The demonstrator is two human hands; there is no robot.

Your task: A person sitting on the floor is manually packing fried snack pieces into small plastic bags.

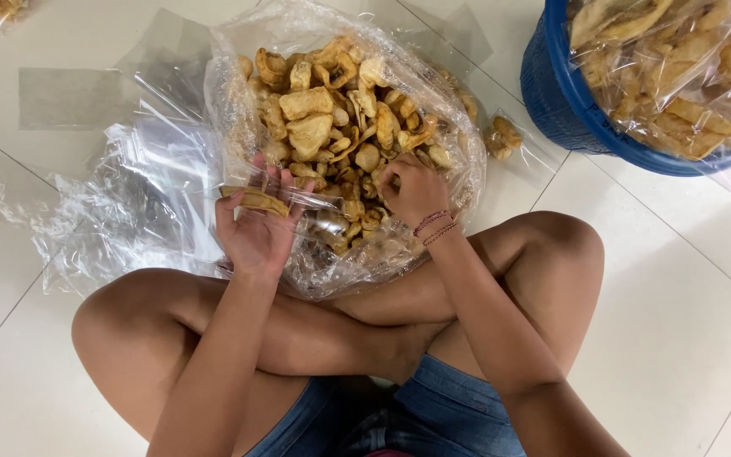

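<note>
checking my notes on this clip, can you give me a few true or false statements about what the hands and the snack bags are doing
1. The left hand holds a small clear bag with a few fried chips in it. True.
2. The right hand rests on the floor tiles. False: it reaches into the large clear bag of fried chips.
3. The blue basket at the upper right is empty. False: it holds clear bags of chips.
4. Flat empty clear bags lie on the white tiled floor to the left of the large bag. True.
5. The right wrist wears thin bracelets. True.
</note>
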